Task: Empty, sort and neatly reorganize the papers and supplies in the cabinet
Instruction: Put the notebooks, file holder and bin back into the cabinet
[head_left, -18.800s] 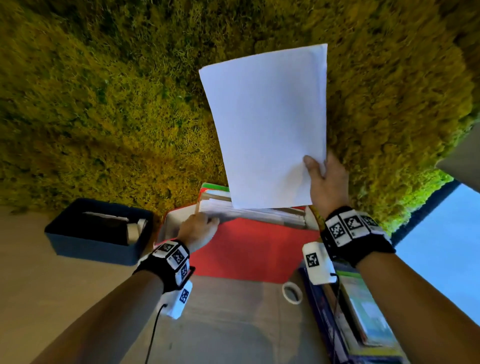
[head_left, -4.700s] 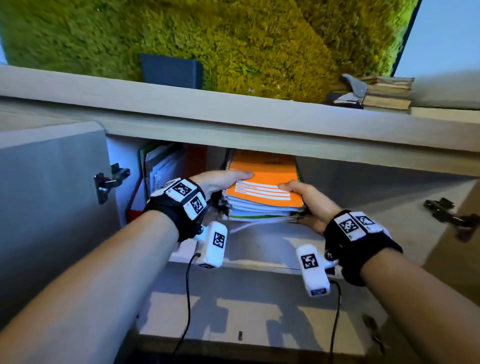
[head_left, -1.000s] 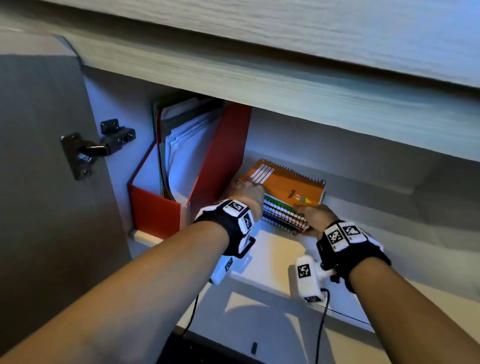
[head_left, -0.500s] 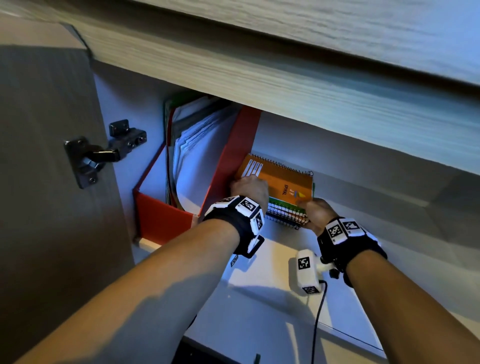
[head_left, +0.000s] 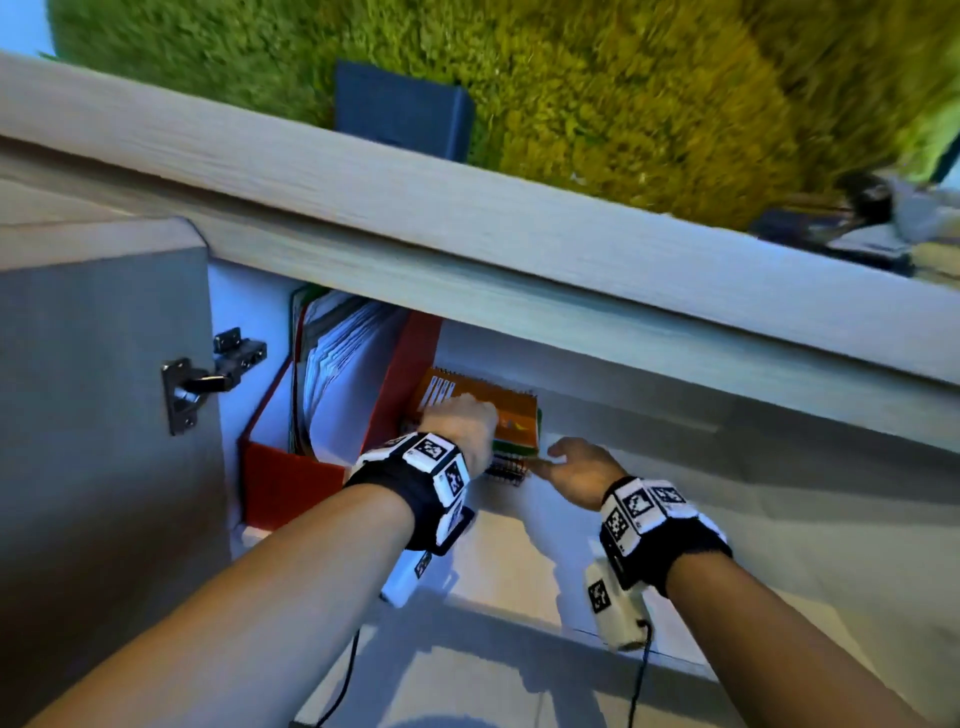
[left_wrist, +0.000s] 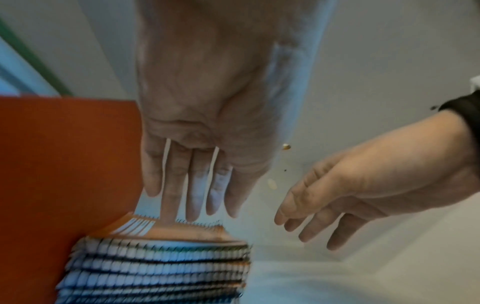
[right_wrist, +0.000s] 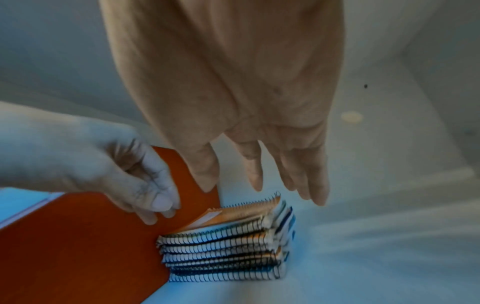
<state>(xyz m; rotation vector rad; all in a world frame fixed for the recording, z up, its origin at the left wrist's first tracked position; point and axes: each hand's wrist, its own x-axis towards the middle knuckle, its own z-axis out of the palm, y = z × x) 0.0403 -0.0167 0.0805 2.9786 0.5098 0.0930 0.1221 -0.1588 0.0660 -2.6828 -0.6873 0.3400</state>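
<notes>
Inside an open cabinet (head_left: 675, 467), on the pale shelf: a stack of spiral notebooks (head_left: 511, 426), orange cover on top, lying flat and touching the side of a red file box (head_left: 291, 483). File box standing at the left of the shelf, filled with upright white papers (head_left: 343, 374).

Left hand (head_left: 462, 421) reaching over the notebook stack, fingers (left_wrist: 192, 197) mostly straight and pointing down at the top cover, gripping nothing; from the right wrist view, fingertips looking slightly bent against the red box wall.

Right hand (head_left: 576, 467) hovering just beside the stack's right edge, fingers (right_wrist: 306, 181) loosely extended and spread, holding nothing, not clearly touching the notebooks.

Cabinet door (head_left: 98, 395) standing open at the left, metal hinge (head_left: 208, 379) showing. On the cabinet top, a dark blue bin (head_left: 400, 114) sitting against a green moss wall (head_left: 623, 93); blurred items lying at the far right.
</notes>
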